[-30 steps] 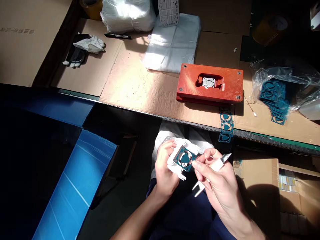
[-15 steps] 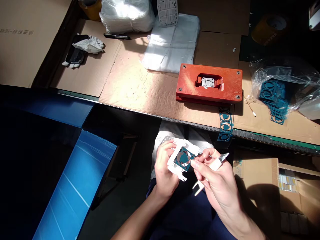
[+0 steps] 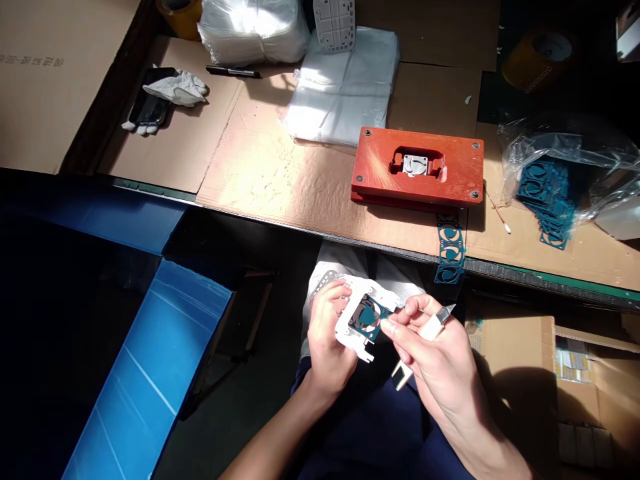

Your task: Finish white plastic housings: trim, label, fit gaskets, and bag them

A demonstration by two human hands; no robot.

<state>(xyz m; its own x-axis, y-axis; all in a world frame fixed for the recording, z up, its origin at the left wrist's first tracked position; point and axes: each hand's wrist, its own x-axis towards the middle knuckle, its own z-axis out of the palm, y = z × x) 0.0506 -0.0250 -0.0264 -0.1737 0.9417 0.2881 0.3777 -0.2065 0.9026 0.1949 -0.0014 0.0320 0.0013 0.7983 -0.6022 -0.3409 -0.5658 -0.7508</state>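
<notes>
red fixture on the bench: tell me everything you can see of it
The fixture is an orange-red rectangular block, seemingly two stacked plates, with a screw at each corner. A shaped pocket in the middle holds a grey, metal-looking part. It lies flat on cardboard near the bench's front edge, in sunlight. A teal gasket strip starts by its front right corner; contact unclear. Nothing grips it.
</notes>
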